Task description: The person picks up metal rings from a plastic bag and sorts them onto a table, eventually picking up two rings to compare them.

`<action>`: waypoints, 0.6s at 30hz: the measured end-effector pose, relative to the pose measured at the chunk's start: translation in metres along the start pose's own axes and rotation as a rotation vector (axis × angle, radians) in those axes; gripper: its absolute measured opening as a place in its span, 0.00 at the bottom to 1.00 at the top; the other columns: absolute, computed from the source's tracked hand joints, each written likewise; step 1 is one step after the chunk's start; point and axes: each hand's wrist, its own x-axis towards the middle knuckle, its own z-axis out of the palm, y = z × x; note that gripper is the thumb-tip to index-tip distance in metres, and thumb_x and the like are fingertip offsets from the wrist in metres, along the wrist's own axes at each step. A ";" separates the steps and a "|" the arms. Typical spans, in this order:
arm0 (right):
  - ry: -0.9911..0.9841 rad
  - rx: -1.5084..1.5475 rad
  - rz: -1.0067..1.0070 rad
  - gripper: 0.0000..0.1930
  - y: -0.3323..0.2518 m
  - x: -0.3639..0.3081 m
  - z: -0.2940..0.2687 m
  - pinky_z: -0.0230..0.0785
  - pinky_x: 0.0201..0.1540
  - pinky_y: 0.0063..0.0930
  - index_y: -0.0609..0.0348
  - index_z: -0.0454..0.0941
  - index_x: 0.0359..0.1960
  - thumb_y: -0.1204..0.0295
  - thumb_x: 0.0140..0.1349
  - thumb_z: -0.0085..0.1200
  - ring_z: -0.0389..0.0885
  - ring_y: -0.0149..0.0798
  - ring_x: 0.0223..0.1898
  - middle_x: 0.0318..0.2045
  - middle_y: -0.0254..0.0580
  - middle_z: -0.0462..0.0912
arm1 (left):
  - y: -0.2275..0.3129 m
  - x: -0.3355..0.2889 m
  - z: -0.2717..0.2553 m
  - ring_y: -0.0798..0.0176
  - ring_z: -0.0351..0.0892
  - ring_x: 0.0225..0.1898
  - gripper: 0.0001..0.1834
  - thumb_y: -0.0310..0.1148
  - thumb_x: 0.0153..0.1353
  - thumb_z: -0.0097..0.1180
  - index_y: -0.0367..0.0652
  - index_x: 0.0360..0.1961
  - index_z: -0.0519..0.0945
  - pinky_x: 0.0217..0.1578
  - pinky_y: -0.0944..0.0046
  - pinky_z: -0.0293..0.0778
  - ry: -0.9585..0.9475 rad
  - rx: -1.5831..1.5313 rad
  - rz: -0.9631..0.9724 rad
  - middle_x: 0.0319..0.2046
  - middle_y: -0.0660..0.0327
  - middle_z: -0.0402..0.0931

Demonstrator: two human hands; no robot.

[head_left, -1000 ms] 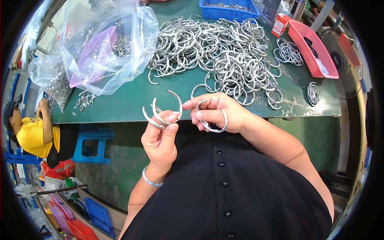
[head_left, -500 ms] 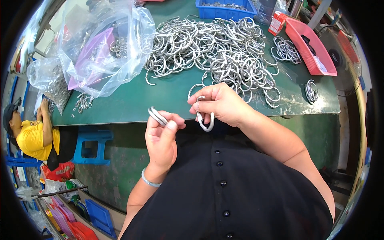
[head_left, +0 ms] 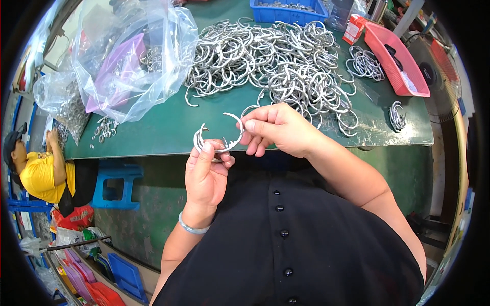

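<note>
In my left hand (head_left: 205,178), thumb and fingers are closed round several open C-shaped metal rings (head_left: 196,138), held just off the table's front edge. My right hand (head_left: 280,130) pinches the side of another open metal ring (head_left: 241,133). The lower end of this ring meets the rings at my left fingertips, and I cannot tell whether the left fingers grip it too. Beyond my hands, a large heap of similar metal rings (head_left: 306,89) lies on the green table (head_left: 153,137).
On the left are clear plastic bags (head_left: 168,66) and small loose metal pieces (head_left: 106,128). A blue bin (head_left: 288,16) and a pink tray (head_left: 395,61) stand at the back and right. A person in yellow (head_left: 43,176) works at the far left, near a blue stool (head_left: 116,186).
My hands have come together. The right hand's ring has swung up and left to meet the left hand's rings, which have turned so their curves show.
</note>
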 end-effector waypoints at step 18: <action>0.176 -1.589 -0.501 0.05 0.032 -0.007 -0.009 0.68 0.29 0.32 0.58 0.74 0.25 0.77 0.46 0.47 0.74 0.41 0.30 0.26 0.39 0.68 | 0.003 0.003 -0.013 0.68 0.66 0.31 0.10 0.36 0.64 0.41 0.43 0.30 0.71 0.32 0.67 0.63 -0.006 -0.089 -0.011 0.32 0.63 0.68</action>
